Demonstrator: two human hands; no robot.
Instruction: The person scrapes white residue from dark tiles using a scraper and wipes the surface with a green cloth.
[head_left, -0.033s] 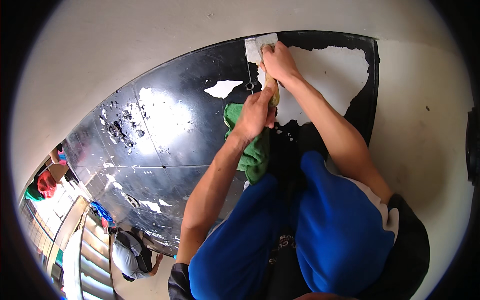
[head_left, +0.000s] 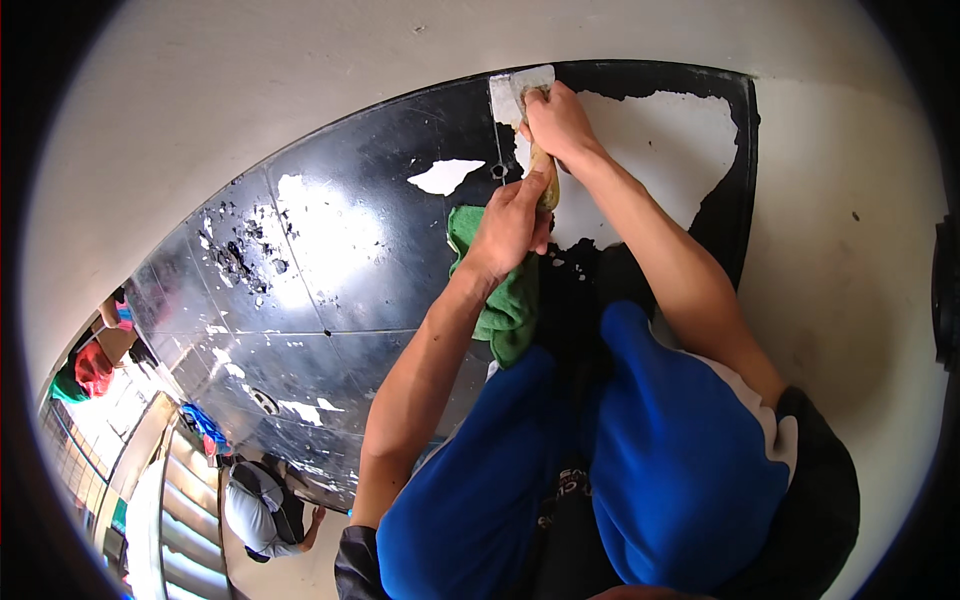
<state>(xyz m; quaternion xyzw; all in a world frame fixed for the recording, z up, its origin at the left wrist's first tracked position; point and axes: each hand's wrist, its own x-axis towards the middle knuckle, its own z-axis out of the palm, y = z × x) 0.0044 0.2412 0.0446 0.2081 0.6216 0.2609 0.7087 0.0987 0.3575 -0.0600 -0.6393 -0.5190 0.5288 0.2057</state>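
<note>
Both of my hands are on one scraper (head_left: pixel 547 182), which has a wide, pale metal blade and a yellowish handle. My right hand (head_left: pixel 558 125) is closed round it close to the blade. Lower down, my left hand (head_left: pixel 510 225) grips the handle's end, thumb laid along it. The blade rests at the far edge of a black surface (head_left: pixel 400 260), beside a narrow whitish strip. Right of the scraper, a large pale patch with ragged edges (head_left: pixel 650 160) shows within the black. A green cloth (head_left: pixel 510 315) lies under my left wrist.
A loose-looking white piece (head_left: pixel 447 177) and dark flakes (head_left: pixel 240 255) are on the black surface to the left. Pale walls (head_left: pixel 830 250) border it at the far side and right. Stairs (head_left: pixel 185 520) and another person (head_left: pixel 262 508) are at lower left.
</note>
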